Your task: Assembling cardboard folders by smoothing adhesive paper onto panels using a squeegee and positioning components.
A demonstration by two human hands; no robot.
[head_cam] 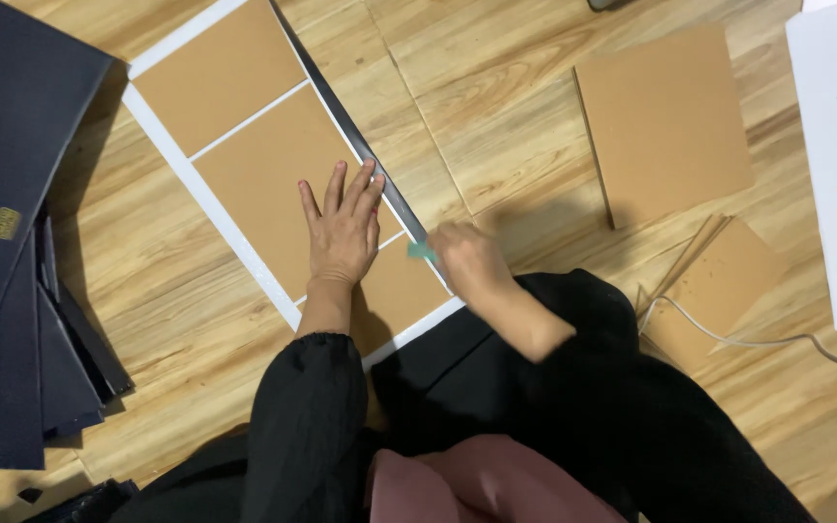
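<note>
Brown board panels (pixel 273 165) on a white sheet sit upper-center on the wood floor (pixel 186 320), left hand (pixel 343 232) flat and spread on them, right hand (pixel 467 260) gripping a small teal tool (pixel 421 251) at the dark right edge strip (pixel 360 145), bare floor beyond.

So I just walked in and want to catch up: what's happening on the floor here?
A person presses the left hand flat on brown cardboard panels laid on a white sheet. The right hand, blurred, holds a small green tool at the sheet's dark folded edge. More cardboard pieces lie to the right.
</note>
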